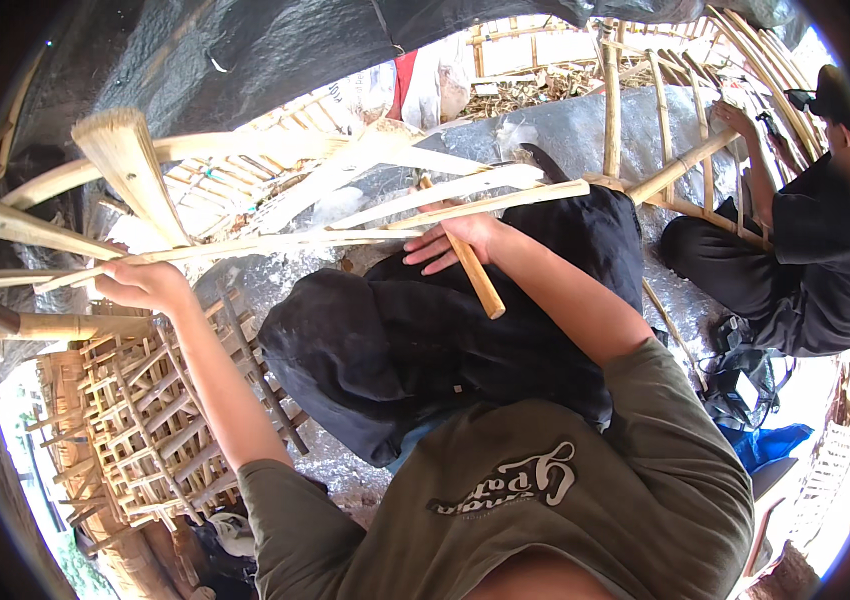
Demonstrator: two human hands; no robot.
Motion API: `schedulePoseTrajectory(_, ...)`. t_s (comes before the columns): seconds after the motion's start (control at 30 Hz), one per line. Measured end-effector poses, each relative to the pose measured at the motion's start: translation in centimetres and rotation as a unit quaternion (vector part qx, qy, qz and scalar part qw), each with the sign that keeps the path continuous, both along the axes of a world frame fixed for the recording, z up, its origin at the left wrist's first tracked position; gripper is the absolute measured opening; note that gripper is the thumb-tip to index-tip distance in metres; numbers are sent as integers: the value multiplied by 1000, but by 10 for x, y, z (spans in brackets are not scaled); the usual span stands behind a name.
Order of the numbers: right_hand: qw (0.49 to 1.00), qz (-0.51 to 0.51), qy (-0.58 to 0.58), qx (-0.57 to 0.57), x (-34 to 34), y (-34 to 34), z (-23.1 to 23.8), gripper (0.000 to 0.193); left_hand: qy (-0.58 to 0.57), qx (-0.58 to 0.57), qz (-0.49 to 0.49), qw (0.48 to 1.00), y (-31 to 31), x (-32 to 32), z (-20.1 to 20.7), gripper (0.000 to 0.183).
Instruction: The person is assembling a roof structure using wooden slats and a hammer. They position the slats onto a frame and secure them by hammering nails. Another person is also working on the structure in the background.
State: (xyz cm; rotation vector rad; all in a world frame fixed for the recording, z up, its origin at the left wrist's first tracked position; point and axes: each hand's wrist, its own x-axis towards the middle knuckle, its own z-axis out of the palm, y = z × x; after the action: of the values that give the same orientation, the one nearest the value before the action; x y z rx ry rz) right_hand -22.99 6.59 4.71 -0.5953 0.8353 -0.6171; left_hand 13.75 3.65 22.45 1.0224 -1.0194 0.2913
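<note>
A long, pale bamboo strip (275, 241) runs across in front of me. My left hand (150, 287) is closed around it near its left end. My right hand (470, 238) has a slim wooden handle (475, 275) held between thumb and palm, its fingers partly stretched out below the strip. The tool's working end is hidden among the strips, so its kind does not show. Another split bamboo piece (505, 207) crosses over my right hand. Beyond it lie more pale split strips (445, 187), and dark cloth (375, 325) covers my legs below.
A thick split bamboo piece (130, 170) rises at the left beside bamboo poles (75, 326). Bamboo lattice (145, 410) stands lower left. At right, a person in dark clothes (795, 240) sits holding a bamboo pole (685, 165). A dark tarp (265, 60) hangs overhead.
</note>
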Motion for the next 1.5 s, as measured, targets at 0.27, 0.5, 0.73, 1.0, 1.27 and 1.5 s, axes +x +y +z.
schedulePoseTrajectory(0.27,963,-40,-259,-63,-7,13,-30,36,97,-29,-26,995,9,-7,-34,43)
schedulePoseTrajectory(0.5,995,-84,-15,-43,-3,23,22,40,-143,-6,107,984,35,42,-92,53)
schedulePoseTrajectory(0.73,975,-122,3,-188,-20,19,-2,54,-283,84,117,948,86,33,-129,46)
schedulePoseTrajectory(1.0,950,-119,103,-270,-40,16,-29,46,-223,300,5,928,135,71,-217,45)
schedulePoseTrajectory(1.27,938,-117,172,-279,-41,17,-43,47,-287,412,12,865,159,71,-235,48)
schedulePoseTrajectory(1.5,937,-84,204,-272,-43,16,-57,44,-158,479,-46,862,188,71,-240,56)
